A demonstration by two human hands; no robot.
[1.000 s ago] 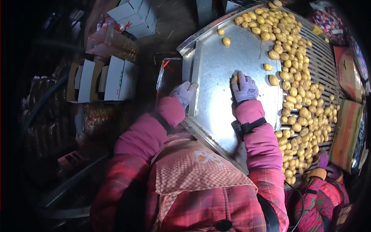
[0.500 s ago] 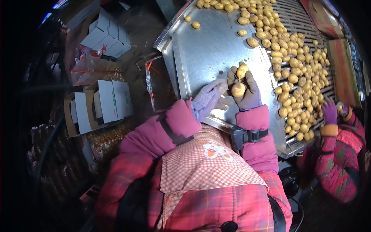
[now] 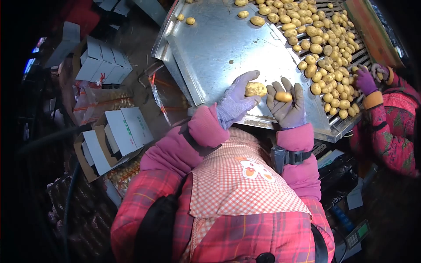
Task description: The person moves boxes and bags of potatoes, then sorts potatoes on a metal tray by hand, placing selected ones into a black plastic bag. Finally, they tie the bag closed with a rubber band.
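Observation:
My left hand (image 3: 237, 100), in a pale purple glove, grips a yellow potato (image 3: 255, 89) between thumb and fingers. Just beside it my right hand (image 3: 287, 109), palm up in a soiled glove, cradles a smaller potato (image 3: 283, 96) in its curled fingers. Both hands are over the near edge of a metal sorting table (image 3: 210, 61). Many loose potatoes (image 3: 326, 65) lie on the slatted rack to the right, and a few rest at the table's far edge.
At right, a co-worker's purple-gloved hand (image 3: 365, 81) reaches to the rack's potatoes. Open cardboard boxes (image 3: 125, 127) and a clear bag of potatoes (image 3: 103, 103) stand on the left. A device with a screen (image 3: 357, 234) is at lower right.
One of the two potatoes in my right hand is now in my left hand. My view has shifted, and both hands appear nearer the table's front edge.

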